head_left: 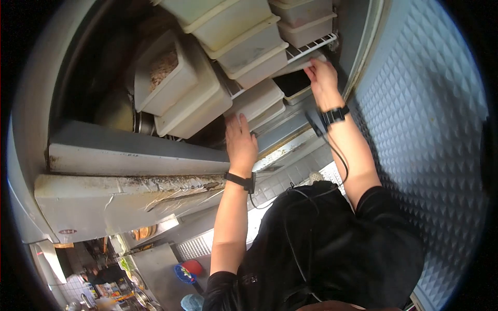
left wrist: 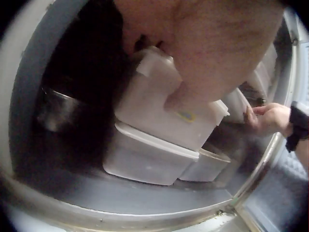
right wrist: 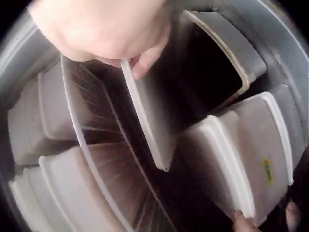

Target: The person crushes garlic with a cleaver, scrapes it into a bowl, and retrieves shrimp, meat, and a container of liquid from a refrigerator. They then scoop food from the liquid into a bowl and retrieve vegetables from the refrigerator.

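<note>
- Nearest the camera is the person's black top. Both bare arms reach away from it into a fridge, each with a black wrist strap and a cable.
- The quilted fridge door stands open on the person's right.
- The left hand lies against the front of the stickered tub with its fingers stretched out. It appears to press rather than clasp, though the left wrist view is too close to be sure. The grip is slack and closes on nothing.
- The stickered tub is a lidded white plastic box with a small yellow and blue sticker. It sits tilted on top of another lidded tub on the fridge floor, at the lower middle of the compartment.
- The right hand is further in and higher, by the door side. Its grip is closed on the lid, pinching one short edge between thumb and fingers.
- The lid is a flat pale plastic sheet, held edge-on and tilted, clear of any box.
- Just beside the lid is an open tub with a dark inside, under the wire shelf.
- More lidded white tubs are stacked on and above that shelf.
- Further left is an uncovered tub with brownish contents.
- Deepest in, a metal pot sits in shadow.
</note>
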Action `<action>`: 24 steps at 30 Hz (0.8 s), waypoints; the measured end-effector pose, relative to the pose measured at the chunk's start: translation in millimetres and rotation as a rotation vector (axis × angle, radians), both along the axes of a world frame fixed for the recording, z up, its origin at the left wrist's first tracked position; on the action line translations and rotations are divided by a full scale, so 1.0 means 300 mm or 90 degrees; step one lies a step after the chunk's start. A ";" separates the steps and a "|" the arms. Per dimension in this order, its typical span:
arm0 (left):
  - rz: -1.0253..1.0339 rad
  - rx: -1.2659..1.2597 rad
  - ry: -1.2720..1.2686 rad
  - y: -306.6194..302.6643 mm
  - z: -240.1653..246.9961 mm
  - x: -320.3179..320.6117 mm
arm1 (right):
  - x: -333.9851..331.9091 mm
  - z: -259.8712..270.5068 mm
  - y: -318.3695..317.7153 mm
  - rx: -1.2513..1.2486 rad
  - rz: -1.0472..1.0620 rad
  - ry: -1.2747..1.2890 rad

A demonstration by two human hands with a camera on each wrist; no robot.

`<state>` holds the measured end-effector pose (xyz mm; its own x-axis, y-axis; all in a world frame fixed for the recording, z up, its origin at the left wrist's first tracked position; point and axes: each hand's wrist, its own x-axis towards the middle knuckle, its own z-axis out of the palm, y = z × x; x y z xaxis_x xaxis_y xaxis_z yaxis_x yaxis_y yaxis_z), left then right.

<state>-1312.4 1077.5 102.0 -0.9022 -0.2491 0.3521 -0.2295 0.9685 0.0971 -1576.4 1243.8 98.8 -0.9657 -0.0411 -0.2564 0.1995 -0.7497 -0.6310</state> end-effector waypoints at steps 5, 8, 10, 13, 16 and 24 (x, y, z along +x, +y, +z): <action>-0.009 0.022 0.006 -0.002 -0.003 0.007 | 0.255 -0.021 -0.005 -0.041 0.075 -0.017; -0.023 0.028 0.014 -0.005 -0.004 0.011 | 0.385 0.020 -0.053 0.038 0.106 0.008; -0.044 0.026 0.016 -0.009 -0.013 0.014 | 0.424 0.015 -0.107 0.068 0.117 0.004; -0.009 0.061 -0.038 -0.008 -0.019 0.022 | 0.430 -0.021 -0.198 0.132 0.087 0.034; -0.030 0.058 0.009 -0.007 -0.019 0.044 | 0.421 -0.044 -0.185 0.211 0.119 0.071; -0.040 -0.011 -0.012 -0.013 -0.073 0.105 | 0.422 -0.037 -0.104 0.600 0.279 0.151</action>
<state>-1281.0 1073.5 80.2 -0.9225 -0.1865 0.3380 -0.1705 0.9824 0.0769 -1449.9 1212.5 87.8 -0.9442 -0.2804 -0.1728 0.1288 0.1686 -0.9772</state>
